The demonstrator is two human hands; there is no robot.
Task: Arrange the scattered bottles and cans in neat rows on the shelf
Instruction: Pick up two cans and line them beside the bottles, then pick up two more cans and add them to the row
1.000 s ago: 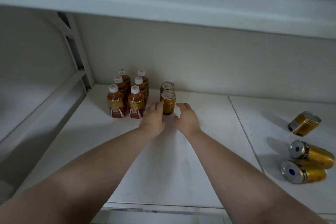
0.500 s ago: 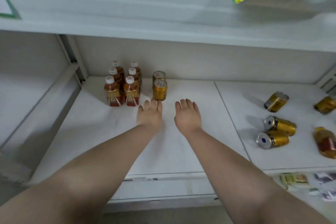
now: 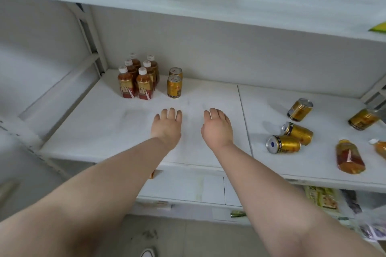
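The white shelf (image 3: pixel 100 123) has a metal upright (image 3: pixel 92 35) at its left end, and there's a wide bare stretch between that and the left hand (image 3: pixel 167 126). Past its fingertips, up toward the back wall, six brown bottles (image 3: pixel 136 78) stand in two tidy rows, and just right of them two upright gold cans (image 3: pixel 174 83) line up front to back. Both hands hover palm down with fingers loose and spread, holding nothing, apart from the cans. The right hand (image 3: pixel 217 128) sits near a seam in the shelf panel. Well off to the right of its fingers, four gold cans (image 3: pixel 292 133) lie tipped over and scattered, with a brown bottle (image 3: pixel 349 157) on its side near the front edge and another bottle (image 3: pixel 379 148) cut off by the frame.
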